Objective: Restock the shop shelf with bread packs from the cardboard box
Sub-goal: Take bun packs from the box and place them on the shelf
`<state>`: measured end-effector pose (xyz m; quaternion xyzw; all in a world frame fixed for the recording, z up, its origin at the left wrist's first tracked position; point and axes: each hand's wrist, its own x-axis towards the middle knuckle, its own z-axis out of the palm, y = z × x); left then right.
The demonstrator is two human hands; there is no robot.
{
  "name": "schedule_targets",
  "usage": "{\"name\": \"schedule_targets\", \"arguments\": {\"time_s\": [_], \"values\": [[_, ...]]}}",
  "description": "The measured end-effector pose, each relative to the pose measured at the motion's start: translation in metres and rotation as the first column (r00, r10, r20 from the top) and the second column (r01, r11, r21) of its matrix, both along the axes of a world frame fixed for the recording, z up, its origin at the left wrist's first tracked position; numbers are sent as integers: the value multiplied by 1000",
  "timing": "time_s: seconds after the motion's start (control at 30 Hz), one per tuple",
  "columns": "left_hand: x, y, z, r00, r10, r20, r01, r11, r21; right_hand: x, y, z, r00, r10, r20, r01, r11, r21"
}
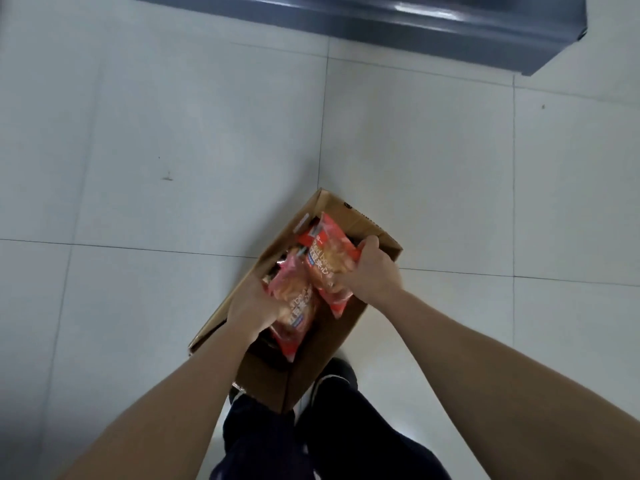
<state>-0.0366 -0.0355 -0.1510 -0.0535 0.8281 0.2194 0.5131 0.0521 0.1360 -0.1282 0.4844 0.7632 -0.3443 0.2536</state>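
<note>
Gripping a red bread pack in my left hand and a second pack in my right hand, fingers curled round each, I hold both over the open cardboard box. They seem light, soft, slippery-wrapped; I'd grip mid-body, gently, not squashing.

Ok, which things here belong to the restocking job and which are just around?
Job: cardboard box; left-hand bread pack; right-hand bread pack; left hand; right hand; grey unit base, possibly the shelf.
Just around: tiled floor; black shoe; dark trousers.
</note>
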Motion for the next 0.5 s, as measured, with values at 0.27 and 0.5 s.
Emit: {"name": "schedule_targets", "arguments": {"time_s": [0.27,0.5], "values": [[-23,-19,160,977,162,-137,-146,982,118,-18,-1,158,984,-11,-180,24,997,71],[-54,-48,285,825,558,-91,-508,802,315,-51,-8,289,935,-125,-331,110,992,-62]]}}
